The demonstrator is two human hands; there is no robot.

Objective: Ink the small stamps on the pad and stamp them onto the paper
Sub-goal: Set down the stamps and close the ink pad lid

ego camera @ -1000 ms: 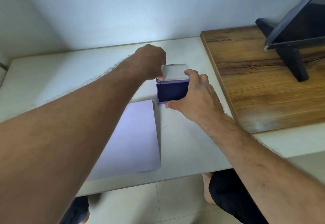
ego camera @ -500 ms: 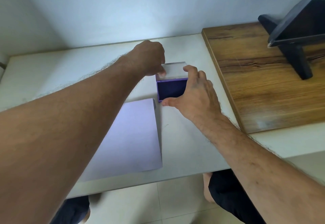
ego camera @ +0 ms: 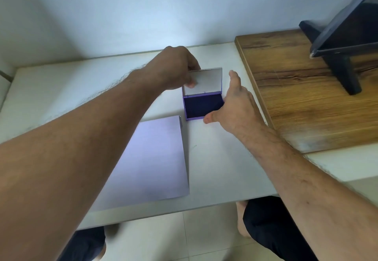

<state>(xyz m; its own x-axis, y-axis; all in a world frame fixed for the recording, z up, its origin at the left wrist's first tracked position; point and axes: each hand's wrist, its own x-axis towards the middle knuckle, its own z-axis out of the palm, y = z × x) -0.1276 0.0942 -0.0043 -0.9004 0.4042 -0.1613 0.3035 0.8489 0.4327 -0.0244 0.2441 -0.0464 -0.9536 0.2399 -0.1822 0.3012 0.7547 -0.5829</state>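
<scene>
— Where's the ink pad [ego camera: 203,106] now?

— On the white table [ego camera: 61,88], just past the top right corner of the paper [ego camera: 155,158]. My left hand [ego camera: 176,67] pinches the raised lid [ego camera: 204,81] at its left edge. My right hand [ego camera: 235,105] is unclenched, gripping nothing, thumb against the tray's front corner.

— How will it handle?

— I'd judge light, stiff plastic that skids easily, so I'd brace the tray by its sides and keep off the wet pad. The lid looks thin; I'd go gently on the hinge.

— And the stamps?

— I see none here.
</scene>
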